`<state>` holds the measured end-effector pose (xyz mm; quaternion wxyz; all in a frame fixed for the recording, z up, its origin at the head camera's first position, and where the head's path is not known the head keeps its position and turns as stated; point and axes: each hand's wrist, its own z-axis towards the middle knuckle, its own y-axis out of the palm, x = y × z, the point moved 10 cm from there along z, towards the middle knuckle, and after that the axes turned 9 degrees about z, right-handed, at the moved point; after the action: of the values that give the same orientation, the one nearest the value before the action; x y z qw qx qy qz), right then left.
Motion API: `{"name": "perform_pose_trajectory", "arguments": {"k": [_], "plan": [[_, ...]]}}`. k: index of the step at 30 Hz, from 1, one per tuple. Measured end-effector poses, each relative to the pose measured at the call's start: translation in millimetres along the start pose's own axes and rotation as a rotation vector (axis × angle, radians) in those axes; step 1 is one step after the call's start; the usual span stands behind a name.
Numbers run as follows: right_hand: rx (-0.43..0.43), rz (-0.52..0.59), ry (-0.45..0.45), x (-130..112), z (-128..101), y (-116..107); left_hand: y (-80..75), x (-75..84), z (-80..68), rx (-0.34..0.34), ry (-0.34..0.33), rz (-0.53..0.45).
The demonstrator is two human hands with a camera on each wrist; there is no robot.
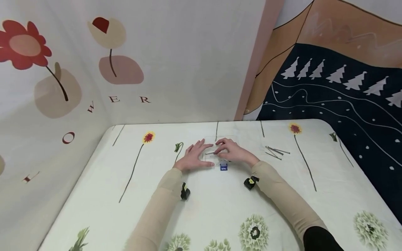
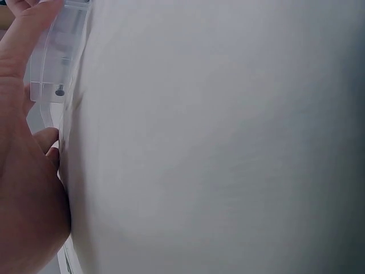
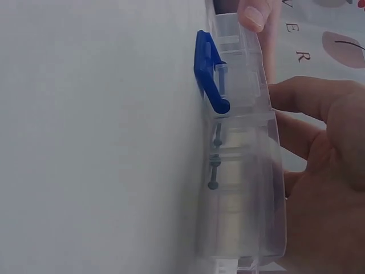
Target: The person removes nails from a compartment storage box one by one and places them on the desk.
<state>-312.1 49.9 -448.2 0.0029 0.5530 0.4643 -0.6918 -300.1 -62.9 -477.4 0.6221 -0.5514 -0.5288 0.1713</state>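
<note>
A clear plastic box (image 3: 242, 188) with a blue latch (image 3: 205, 63) lies between my hands; the latch (image 1: 223, 165) faces me in the head view. Dark nails (image 3: 214, 171) show through its front wall. My left hand (image 1: 195, 157) spans the box's left end, fingers spread and fairly straight, its thumb (image 2: 23, 43) touching the front edge. My right hand (image 1: 232, 151) bends its fingers down over the box from the right. One nail (image 1: 209, 153) lies level by its fingertips; whether they pinch it is hidden.
Several loose nails (image 1: 276, 151) lie in a small pile right of the box. The table is covered with a white flower-print cloth (image 1: 216, 202). Printed curtains (image 1: 188, 69) hang along the back and left. Small black cameras (image 1: 250, 182) sit on both wrists.
</note>
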Motion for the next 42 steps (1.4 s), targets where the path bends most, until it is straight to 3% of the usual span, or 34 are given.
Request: {"name": "perform_pose_trajectory", "arguments": {"k": [13, 21, 34, 42], "plan": [[0.007, -0.119, 0.047, -3, 4, 8, -3.5, 1.8, -0.8, 0.008, 0.011, 0.009], [0.081, -0.012, 0.063, 0, 2, 3, -3.6, 2.1, -0.7, 0.01, 0.016, 0.007], [0.207, 0.257, -0.027, 3, -7, -13, 1.5, 2.2, 0.0, 0.009, 0.012, -0.012], [0.221, 0.335, -0.055, 0, -16, -20, 1.8, 0.5, 0.2, 0.004, -0.002, -0.003]]}}
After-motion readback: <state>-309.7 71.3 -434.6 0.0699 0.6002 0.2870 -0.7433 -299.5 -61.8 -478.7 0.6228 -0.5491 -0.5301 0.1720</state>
